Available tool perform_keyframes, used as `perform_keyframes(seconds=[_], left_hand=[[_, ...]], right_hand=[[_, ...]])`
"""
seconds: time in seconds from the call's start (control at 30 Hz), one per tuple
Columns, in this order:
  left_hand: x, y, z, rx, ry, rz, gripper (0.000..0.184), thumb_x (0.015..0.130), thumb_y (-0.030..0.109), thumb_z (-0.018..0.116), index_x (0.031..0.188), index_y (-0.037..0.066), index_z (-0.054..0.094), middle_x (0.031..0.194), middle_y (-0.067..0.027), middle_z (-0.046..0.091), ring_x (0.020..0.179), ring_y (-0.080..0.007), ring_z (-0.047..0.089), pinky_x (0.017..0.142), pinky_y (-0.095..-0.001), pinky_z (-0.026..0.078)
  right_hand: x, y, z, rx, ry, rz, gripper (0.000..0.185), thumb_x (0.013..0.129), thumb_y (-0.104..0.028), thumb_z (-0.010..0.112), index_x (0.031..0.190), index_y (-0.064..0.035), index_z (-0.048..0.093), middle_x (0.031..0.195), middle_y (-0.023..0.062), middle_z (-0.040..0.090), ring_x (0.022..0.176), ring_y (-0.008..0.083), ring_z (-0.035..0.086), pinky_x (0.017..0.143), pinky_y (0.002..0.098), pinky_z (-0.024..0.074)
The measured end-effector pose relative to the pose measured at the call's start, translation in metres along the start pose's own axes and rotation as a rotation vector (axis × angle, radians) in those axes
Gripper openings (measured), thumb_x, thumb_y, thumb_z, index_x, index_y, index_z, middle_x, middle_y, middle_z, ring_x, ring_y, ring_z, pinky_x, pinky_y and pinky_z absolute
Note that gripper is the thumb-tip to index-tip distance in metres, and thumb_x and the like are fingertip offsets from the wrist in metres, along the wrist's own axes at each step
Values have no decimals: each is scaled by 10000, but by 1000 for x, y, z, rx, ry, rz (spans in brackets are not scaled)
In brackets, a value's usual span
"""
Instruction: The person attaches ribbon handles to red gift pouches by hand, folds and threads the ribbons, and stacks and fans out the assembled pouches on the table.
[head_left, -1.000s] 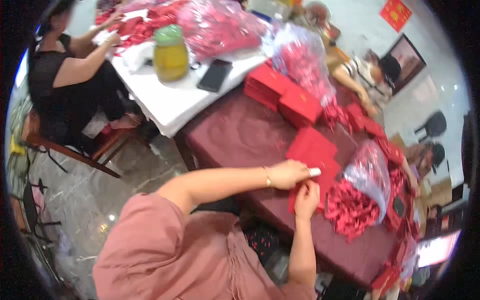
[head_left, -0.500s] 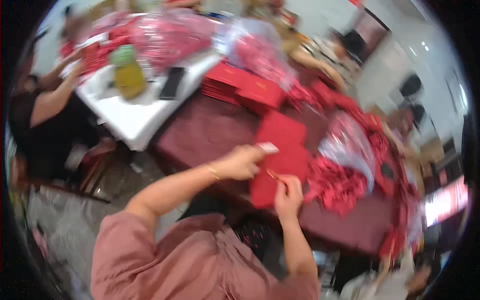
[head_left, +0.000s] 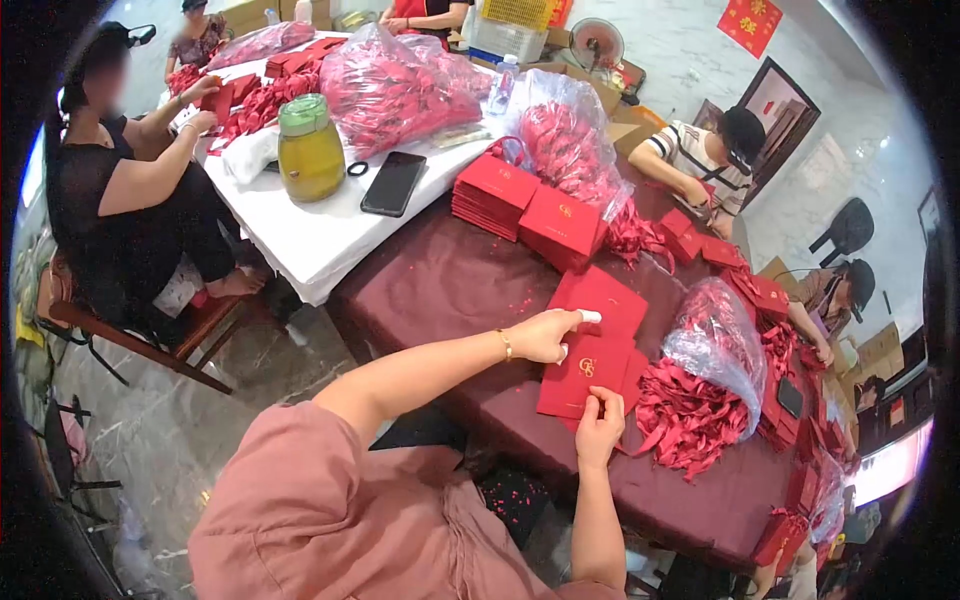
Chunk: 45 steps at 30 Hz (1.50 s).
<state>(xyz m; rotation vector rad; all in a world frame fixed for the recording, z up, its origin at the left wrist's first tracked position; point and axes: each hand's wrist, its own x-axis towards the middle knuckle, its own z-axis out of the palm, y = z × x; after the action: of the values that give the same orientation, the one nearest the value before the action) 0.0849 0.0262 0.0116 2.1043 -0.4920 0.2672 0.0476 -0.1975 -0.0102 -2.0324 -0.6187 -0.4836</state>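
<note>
My left hand (head_left: 540, 337), with white covers on two fingertips, lies over the upper edge of a red card envelope (head_left: 587, 367) bearing a gold emblem. Its thumb and fingers grip that edge. Beneath and behind is another red envelope (head_left: 612, 300), plain on the side that shows. My right hand (head_left: 600, 428) is pinched closed at the lower right corner of the front envelope; whatever is between its fingertips is hidden. Beside it, red ribbons (head_left: 685, 415) spill out of a clear plastic bag (head_left: 715, 335).
Stacks of red envelopes (head_left: 493, 195) stand farther back on the maroon tablecloth (head_left: 425, 265). On the adjoining white table (head_left: 285, 245) are a green-lidded jar (head_left: 312, 160), a phone (head_left: 393, 183) and a bag of red ribbons (head_left: 395, 95). Several other people sit around the tables.
The view has shifted and sharpened. My right hand has moved down from near my left hand to the envelope's lower corner, and the gold emblem now shows.
</note>
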Motion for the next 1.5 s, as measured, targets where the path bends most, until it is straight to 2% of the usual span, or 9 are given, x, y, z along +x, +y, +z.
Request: perform_keyframes(seconds=[0.4,0.47,0.57,0.6,0.63,0.8,1.0,1.4,1.5], left_hand=[[-2,27,-3,271,-9,-19,727,721,-38,623,1411,105,442,937,-192,629,895,-372,617,810,-436,495],[-15,27,-6,89,-70,-27,736,738,-27,648,1421,154,442,949,-182,638,925,-344,641,829,-420,504],[-31,44,-21,-106,-127,-176,750,752,-67,656,1420,208,456,882,-62,626,823,-156,626,760,-322,527],[-33,38,-21,-230,-168,-281,727,731,-46,649,1400,176,474,913,-97,629,861,-192,638,774,-325,531],[-38,41,-23,-250,-107,-218,738,740,-77,634,1410,188,471,867,-51,588,808,-127,589,731,-295,525],[-50,46,-31,-396,-184,-312,720,832,-125,551,1452,218,428,1008,-62,620,801,-74,532,685,-244,498],[-56,45,-26,-589,-142,-462,660,850,-123,523,1440,160,439,993,-66,620,814,-80,562,674,-236,507],[-71,50,-17,-545,-66,-417,587,861,-135,497,1398,100,488,1078,-125,655,873,-118,589,731,-266,531],[-73,48,-15,-533,8,-338,571,837,-140,496,1353,101,537,1030,-171,688,718,-117,625,654,-278,542]], right_hand=[[4,1,-7,-14,44,58,104,867,-36,602,955,9,634,909,141,631,814,298,621,727,373,496],[1,1,-8,-22,49,25,101,871,-48,609,950,8,637,895,139,636,803,287,621,715,368,494],[-2,-3,-9,-3,43,-12,84,865,-23,610,936,15,634,893,145,646,831,293,627,748,360,498],[-1,-10,-11,5,36,-10,82,864,-14,609,935,18,633,895,147,647,836,296,628,756,359,499],[0,-17,-12,9,32,-24,78,863,-8,609,933,16,632,890,147,646,835,292,628,756,358,498],[0,-30,-10,12,-24,21,69,862,-4,614,928,4,636,869,141,641,812,279,632,745,351,500],[1,-48,7,84,-114,17,93,829,-3,664,921,-1,647,847,125,644,759,237,649,675,320,514],[9,-63,17,-104,-213,2,84,772,-26,683,831,-13,625,742,129,631,645,273,634,585,364,507],[12,-62,15,-113,-210,19,76,765,-28,677,812,-9,620,732,136,633,643,283,635,593,374,510]])
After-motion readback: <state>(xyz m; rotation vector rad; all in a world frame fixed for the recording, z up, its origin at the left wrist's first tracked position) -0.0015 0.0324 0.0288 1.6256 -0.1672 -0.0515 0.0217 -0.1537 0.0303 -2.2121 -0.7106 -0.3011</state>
